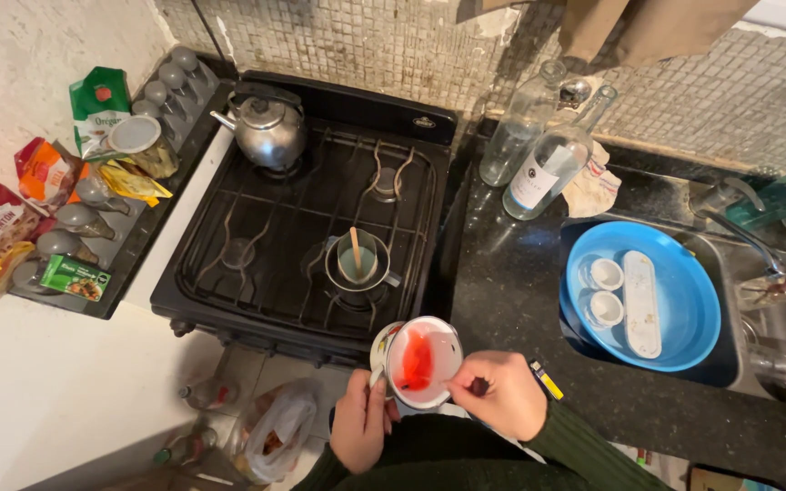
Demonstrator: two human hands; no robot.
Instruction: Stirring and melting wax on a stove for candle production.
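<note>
Beside a black gas stove (302,236), left hand (361,423) grips a white cup of red liquid (422,362); right hand's (500,393) fingers (468,380) pinch its rim.

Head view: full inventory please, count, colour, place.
kettle: 1, silver, back-left burner
stove: 1, black, centre
small pot: 1, metal, wooden stick inside, front-right burner
glass bottles: 2, clear, counter right of stove
basin: 1, blue, in sink
spice packets: several, red, orange, green, left rack
cup: 1, white, red contents, held over stove edge
left hand: holds cup
right hand: at cup rim
</note>
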